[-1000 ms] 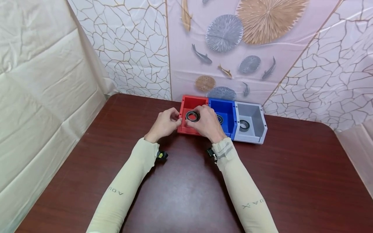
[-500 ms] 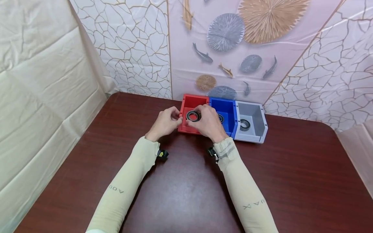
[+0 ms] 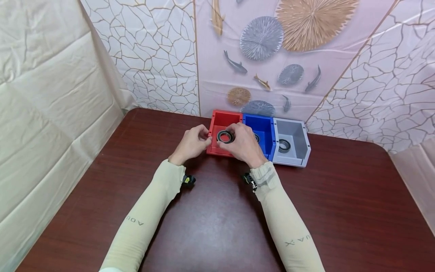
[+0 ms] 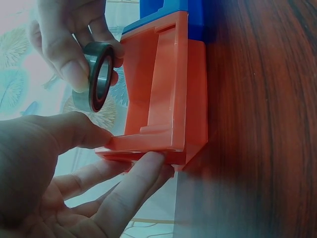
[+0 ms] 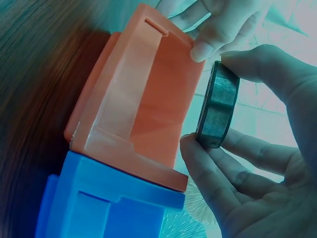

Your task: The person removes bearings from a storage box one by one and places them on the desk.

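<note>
My right hand (image 3: 245,142) pinches a ball bearing (image 5: 218,106), a dark-edged metal ring, between thumb and fingers. The ring is held above the red bin (image 3: 225,120), and red shows through its hole in the head view. My left hand (image 3: 192,143) grips the left side wall of that bin, thumb on the rim and fingers under the outer face, as the left wrist view shows. Inside the blue bin (image 3: 259,122), a second bearing (image 3: 256,138) lies partly hidden behind my right hand. A third bearing (image 3: 284,146) rests in the grey bin (image 3: 296,136).
The three bins stand side by side, joined in a row, near the back edge of the dark red-brown wooden table (image 3: 210,219). Behind it hangs a patterned cloth backdrop (image 3: 163,56). A pale sheet (image 3: 51,94) hangs at the left.
</note>
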Demonstrator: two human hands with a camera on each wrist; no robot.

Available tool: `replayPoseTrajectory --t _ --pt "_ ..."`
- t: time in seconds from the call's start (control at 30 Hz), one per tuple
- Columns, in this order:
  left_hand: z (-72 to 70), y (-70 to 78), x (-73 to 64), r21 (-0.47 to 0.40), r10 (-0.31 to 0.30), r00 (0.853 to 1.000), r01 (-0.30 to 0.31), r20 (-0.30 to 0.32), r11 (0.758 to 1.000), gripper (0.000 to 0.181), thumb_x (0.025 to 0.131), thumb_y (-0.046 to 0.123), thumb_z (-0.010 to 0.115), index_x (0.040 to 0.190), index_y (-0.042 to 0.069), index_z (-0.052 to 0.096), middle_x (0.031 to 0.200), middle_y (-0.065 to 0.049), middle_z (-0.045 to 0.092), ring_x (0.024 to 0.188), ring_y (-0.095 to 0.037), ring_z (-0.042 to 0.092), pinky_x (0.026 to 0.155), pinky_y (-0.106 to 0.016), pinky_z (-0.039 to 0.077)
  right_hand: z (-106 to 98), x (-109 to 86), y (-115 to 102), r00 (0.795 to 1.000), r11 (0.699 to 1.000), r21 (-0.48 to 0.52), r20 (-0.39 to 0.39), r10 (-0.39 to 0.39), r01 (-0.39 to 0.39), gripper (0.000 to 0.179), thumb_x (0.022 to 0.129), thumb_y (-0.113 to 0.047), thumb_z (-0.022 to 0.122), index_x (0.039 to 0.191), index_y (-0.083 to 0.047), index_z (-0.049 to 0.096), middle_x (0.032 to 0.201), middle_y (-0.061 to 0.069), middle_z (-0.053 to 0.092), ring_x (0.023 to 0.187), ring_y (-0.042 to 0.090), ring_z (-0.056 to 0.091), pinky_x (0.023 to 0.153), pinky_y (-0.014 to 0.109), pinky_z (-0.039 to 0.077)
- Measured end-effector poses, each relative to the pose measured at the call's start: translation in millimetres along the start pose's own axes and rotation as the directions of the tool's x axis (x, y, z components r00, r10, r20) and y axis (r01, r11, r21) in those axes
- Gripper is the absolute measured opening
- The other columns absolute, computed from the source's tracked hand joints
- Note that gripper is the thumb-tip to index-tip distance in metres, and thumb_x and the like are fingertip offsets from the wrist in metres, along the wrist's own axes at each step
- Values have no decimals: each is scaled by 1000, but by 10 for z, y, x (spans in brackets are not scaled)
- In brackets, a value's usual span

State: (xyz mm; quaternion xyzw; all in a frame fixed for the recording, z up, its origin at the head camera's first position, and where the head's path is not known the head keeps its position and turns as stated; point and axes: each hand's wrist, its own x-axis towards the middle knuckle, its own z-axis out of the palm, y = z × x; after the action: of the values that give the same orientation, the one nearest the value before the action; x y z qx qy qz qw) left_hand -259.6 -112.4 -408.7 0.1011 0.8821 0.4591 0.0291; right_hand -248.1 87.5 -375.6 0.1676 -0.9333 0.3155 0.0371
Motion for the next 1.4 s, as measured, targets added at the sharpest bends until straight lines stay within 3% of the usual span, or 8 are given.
replayPoseTrajectory --t 0.67,1.4 --pt "-14 10 16 -3 11 1000 -11 -1 1000 16 98 19 64 109 8 63 103 -10 71 83 -20 70 77 -34 61 -86 -45 -64 1000 1000 -23 3 -21 22 45 83 -37 82 112 -5 72 105 10 68 96 24 61 78 38 57" --pt "-4 1 -7 -11 4 1000 -4 0 1000 16 98 18 64 110 7 63 104 -11 72 86 -22 70 79 -35 61 -95 -65 -55 995 999 -28 88 -42 44 40 84 -37 81 110 -8 71 103 9 72 91 19 61 76 35 56"
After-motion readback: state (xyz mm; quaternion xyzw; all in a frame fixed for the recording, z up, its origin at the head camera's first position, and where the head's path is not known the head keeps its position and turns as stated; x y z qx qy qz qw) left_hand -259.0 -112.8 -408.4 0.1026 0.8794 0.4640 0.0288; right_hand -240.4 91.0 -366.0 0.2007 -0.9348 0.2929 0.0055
